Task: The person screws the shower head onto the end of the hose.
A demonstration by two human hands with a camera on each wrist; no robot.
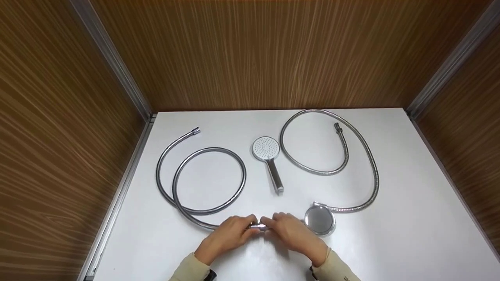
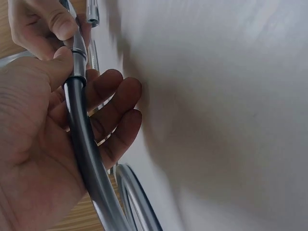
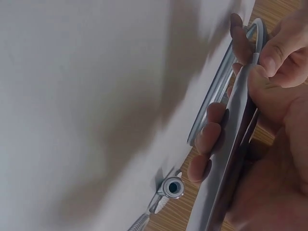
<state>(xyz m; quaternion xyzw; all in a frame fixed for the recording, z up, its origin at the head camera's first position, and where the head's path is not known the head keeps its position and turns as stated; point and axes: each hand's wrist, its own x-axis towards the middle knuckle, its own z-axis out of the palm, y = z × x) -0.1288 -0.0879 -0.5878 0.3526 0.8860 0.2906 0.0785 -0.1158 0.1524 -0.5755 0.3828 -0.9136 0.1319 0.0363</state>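
Near the front of the white table both hands meet at the joint between a shower hose point(image 2: 86, 139) and a shower head point(image 1: 320, 220). My left hand point(image 1: 233, 233) pinches the metal end fitting point(image 2: 79, 65) of the hose between thumb and fingers, while the hose runs down across the palm. My right hand point(image 1: 292, 231) grips the shower head's silver handle point(image 3: 226, 139), its fingers wrapped along one side. The round head points away to the right of that hand, its smooth grey back up. Inside the fingers, the meeting point of handle and fitting is partly hidden.
A second shower head point(image 1: 265, 148) with a white spray face lies mid-table. On the right lies another metal hose point(image 1: 375, 171), one end fitting point(image 3: 172, 186) close behind the held head. Wood-grain panels point(image 1: 250, 54) enclose the table at the back and sides.
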